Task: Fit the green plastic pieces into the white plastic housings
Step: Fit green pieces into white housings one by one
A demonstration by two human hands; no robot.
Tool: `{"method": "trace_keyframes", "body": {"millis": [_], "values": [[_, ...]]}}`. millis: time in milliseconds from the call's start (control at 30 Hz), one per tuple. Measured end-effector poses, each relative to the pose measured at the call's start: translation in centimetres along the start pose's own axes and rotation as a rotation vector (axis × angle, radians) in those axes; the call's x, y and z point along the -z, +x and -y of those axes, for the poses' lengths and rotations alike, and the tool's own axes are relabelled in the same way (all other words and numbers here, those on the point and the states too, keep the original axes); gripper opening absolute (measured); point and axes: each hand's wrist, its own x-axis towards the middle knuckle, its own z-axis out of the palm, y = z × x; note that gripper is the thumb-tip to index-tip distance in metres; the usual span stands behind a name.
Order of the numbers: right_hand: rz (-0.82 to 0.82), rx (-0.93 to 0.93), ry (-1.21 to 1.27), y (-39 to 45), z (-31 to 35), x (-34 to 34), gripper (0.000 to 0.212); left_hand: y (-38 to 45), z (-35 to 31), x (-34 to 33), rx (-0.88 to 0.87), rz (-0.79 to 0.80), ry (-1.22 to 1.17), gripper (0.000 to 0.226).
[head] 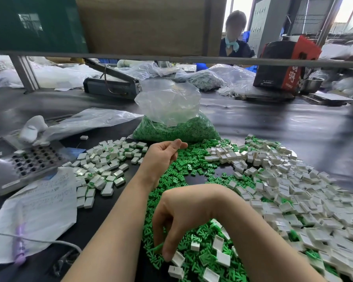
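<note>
— What have your hands got?
— My right hand (183, 216) reaches down near the tabletop's front edge, fingertips pinching a green piece (158, 247) from the green pile (194, 169). My left hand (163, 155) hovers loosely curled, holding nothing I can see.
— The housings?
— White housings (293, 190) are heaped toward the right edge.

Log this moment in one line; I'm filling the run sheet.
left hand: raised over green pieces, empty | right hand: fingers reaching into pile by housings
</note>
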Motion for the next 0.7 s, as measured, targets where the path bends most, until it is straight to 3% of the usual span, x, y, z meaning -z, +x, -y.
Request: {"method": "trace_keyframes", "body": {"millis": [167, 300, 400, 533, 700], "values": [[0.037, -0.015, 0.039, -0.5, -0.2, 0.2, 0.022, -0.1, 0.3, -0.2, -0.007, 0.027, 0.035, 0.028], [-0.355, -0.123, 0.067, -1.1, -3.1, 0.7, 0.014, 0.1, 0.1, -0.1, 0.034, 0.026, -0.006, 0.037], [-0.672, -0.326, -0.043, -1.4, -6.0, 1.0, 0.011, 0.2, 0.1, -0.1, 0.061, 0.027, -0.033, 0.038], [-0.644, -0.524, -0.206, -0.8, -7.9, 0.4, 0.028, 0.2, 0.3, -0.3, 0.071, 0.033, -0.02, 0.033], [-0.713, -0.526, -0.192, -0.3, -8.7, 0.2, 0.011, 0.1, 0.3, -0.3, 0.033, 0.048, 0.007, 0.024]]}}
